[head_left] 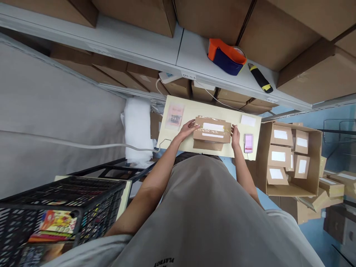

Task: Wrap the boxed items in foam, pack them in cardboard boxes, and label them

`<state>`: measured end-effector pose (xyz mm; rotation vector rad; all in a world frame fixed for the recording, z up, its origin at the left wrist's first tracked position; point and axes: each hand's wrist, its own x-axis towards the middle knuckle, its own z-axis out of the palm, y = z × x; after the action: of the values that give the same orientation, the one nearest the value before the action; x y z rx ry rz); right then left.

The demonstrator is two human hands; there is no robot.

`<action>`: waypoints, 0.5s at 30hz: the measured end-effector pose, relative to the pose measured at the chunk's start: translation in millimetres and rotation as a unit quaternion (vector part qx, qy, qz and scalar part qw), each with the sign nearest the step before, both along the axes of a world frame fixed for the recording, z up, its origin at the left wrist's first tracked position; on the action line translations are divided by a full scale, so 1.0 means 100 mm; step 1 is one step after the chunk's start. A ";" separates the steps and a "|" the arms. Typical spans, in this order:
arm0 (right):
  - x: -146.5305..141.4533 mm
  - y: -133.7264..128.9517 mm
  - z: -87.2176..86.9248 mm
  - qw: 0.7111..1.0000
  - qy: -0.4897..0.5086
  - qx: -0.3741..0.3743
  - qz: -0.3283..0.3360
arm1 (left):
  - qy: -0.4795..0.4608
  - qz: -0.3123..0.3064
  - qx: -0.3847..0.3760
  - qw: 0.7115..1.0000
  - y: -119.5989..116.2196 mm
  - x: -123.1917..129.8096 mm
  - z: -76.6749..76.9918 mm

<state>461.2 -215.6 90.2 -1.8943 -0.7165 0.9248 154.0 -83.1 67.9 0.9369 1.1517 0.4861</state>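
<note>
Cardboard box (213,132), brown, lies on the tabletop (189,107) between both hands, label side up. Sealing and labelling appear complete: clear tape (210,118) and a white label (213,127) are visible. It remains outside the large carton (318,163) at right, which holds similarly labelled boxes (280,141); what is left cannot be confirmed. Its long axis runs left to right, roughly along the tabletop's length, right end slightly nearer the person. Left hand (187,130): grip loosely spread, fingertips at the box's left end. Right hand (236,135): beside the right end; whether it pinches cannot be told.
</note>
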 end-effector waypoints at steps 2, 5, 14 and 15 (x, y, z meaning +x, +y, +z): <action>-0.05 0.00 0.13 0.998 -0.058 -0.006 0.008 | 0.012 -0.021 0.029 0.999 -0.03 0.00 -0.01; -0.21 -0.04 0.22 0.981 -0.172 -0.021 0.092 | 0.025 -0.023 0.071 0.997 -0.13 0.03 -0.02; -0.37 -0.06 0.11 0.927 -0.309 -0.144 0.157 | 0.068 -0.024 0.129 0.989 -0.13 0.11 -0.01; -0.36 -0.06 0.11 0.927 -0.307 -0.145 0.159 | 0.079 -0.023 0.129 0.988 -0.11 0.11 0.01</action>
<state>425.0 -221.4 101.6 -2.4117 -1.3507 0.6414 164.6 -94.1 69.2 1.2418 1.2258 0.5390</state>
